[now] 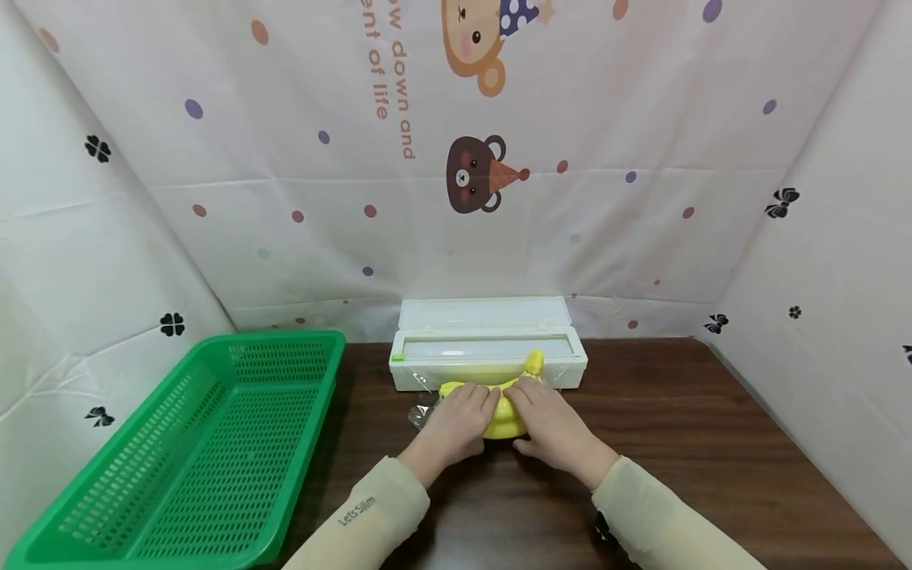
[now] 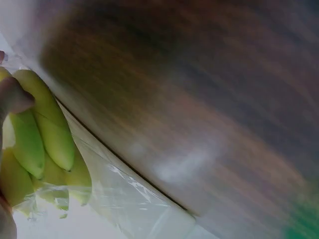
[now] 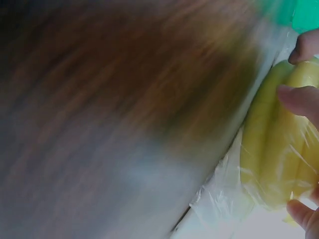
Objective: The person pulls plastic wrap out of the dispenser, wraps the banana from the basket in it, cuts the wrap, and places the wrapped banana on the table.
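Note:
A bunch of yellow bananas (image 1: 504, 423) is held in front of a white cling film dispenser (image 1: 492, 337), its stem end up toward the right. Clear cling film (image 1: 422, 413) lies over the bunch and sticks out at its left. My left hand (image 1: 459, 419) grips the bunch from the left, and my right hand (image 1: 552, 423) grips it from the right. In the left wrist view a thumb presses on the greenish bananas (image 2: 57, 129). The right wrist view has fingertips on the film-covered bananas (image 3: 271, 139). Part of the bunch is hidden behind both hands.
A green plastic basket (image 1: 302, 443) stands on the left side of the dark brown wooden table (image 1: 677, 427). Behind the dispenser hangs a printed cloth (image 1: 285, 142), with more cloth at both sides. The dispenser's lid (image 1: 484, 313) stands raised.

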{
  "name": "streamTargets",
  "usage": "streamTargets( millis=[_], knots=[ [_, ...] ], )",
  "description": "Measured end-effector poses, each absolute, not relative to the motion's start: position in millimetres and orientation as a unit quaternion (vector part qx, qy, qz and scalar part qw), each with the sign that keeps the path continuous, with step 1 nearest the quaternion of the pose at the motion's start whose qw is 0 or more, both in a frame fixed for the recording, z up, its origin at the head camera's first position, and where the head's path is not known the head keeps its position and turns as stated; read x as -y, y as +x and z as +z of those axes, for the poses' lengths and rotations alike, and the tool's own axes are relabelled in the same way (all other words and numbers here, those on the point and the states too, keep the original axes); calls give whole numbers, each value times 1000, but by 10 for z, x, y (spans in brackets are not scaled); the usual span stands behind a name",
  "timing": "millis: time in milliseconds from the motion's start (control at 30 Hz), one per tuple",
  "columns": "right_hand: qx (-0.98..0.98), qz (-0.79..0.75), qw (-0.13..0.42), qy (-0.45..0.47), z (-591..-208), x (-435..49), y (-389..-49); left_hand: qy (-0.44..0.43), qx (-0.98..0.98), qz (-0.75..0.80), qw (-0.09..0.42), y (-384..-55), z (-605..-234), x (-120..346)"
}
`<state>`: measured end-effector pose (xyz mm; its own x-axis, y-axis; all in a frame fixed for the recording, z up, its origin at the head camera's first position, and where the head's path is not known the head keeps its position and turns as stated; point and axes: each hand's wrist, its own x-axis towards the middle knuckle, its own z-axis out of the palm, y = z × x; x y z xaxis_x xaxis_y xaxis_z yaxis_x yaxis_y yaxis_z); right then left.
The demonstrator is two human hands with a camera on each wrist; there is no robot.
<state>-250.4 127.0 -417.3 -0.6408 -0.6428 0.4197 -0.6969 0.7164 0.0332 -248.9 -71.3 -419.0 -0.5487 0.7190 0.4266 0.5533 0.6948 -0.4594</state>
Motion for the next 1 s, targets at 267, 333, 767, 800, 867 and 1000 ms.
streamTargets(
  millis=[267,333,767,800,867,1000],
  knots=[
    [904,23,234,358,-4168,-1179,-2533,-387,875,64,285,-2542,-4099,810],
    [900,6,249,358,-4165,-1157,-2538,-389,877,48,277,-2534,-4081,821],
    [900,-44,253,351,-4099,-1129,-2519,-375,896,41,232,-2475,-4042,795],
    [901,-43,249,352,-4098,-1132,-2521,-372,896,48,236,-2467,-4046,788],
    [901,-38,245,355,-4096,-1138,-2524,-364,895,61,250,-2444,-4050,771],
    [896,-33,256,361,-4095,-1145,-2523,-341,896,87,271,-2394,-4057,729]
  ],
)
